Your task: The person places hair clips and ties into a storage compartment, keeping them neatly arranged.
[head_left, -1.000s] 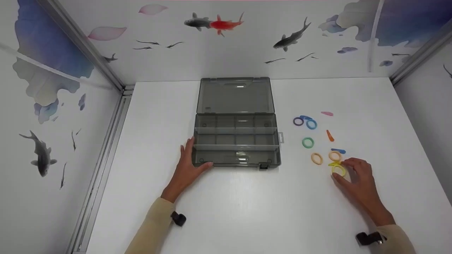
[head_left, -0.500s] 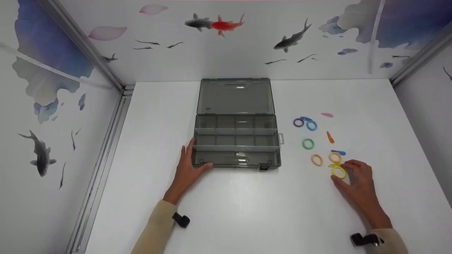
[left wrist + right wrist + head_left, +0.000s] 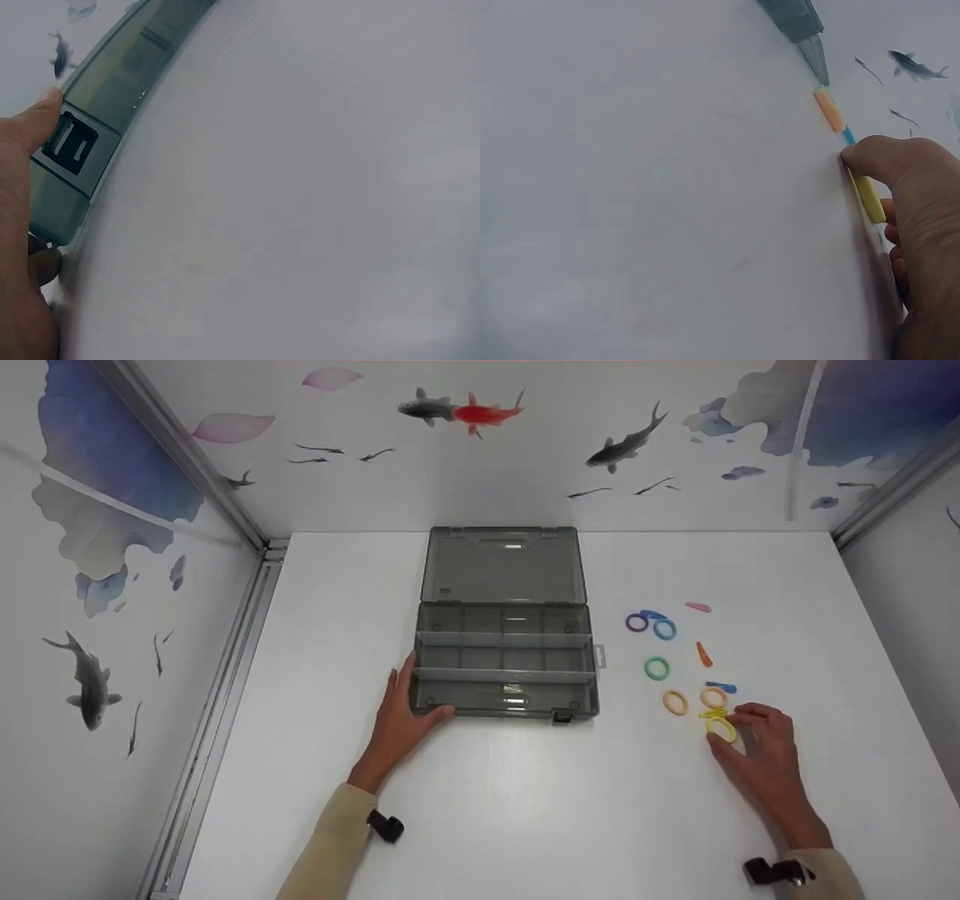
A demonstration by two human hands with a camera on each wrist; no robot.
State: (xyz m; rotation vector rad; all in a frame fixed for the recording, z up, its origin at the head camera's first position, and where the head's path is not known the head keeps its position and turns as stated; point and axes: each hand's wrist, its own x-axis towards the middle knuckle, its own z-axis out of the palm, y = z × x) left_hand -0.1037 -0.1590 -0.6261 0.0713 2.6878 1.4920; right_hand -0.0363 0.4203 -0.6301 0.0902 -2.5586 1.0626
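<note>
A smoky grey plastic storage box (image 3: 506, 656) lies with its lid raised toward the back wall; no items show in its compartments. At its front left corner, my left hand (image 3: 401, 727) holds on, thumb over the front wall (image 3: 112, 112) and fingers along the side. To the right, my right hand (image 3: 769, 746) pinches a yellow ring-shaped hair tie (image 3: 731, 721) between thumb and fingers. A yellow hair clip (image 3: 712, 713) touches the index fingertip. In the right wrist view the yellow hair tie (image 3: 868, 199) appears edge-on, low at the white table, behind the thumb (image 3: 877, 156).
Beyond the right hand lie two orange hair ties (image 3: 675, 703), a green one (image 3: 657, 679), a blue one (image 3: 664, 640) and a purple one (image 3: 636, 631). Among them are blue (image 3: 721, 688), orange (image 3: 704, 655) and pink (image 3: 698, 607) hair clips. Printed walls (image 3: 495, 495) enclose the table.
The yellow hair tie tilts slightly between the right thumb and fingers. My left hand stays at the box corner. The head view has shifted a little.
</note>
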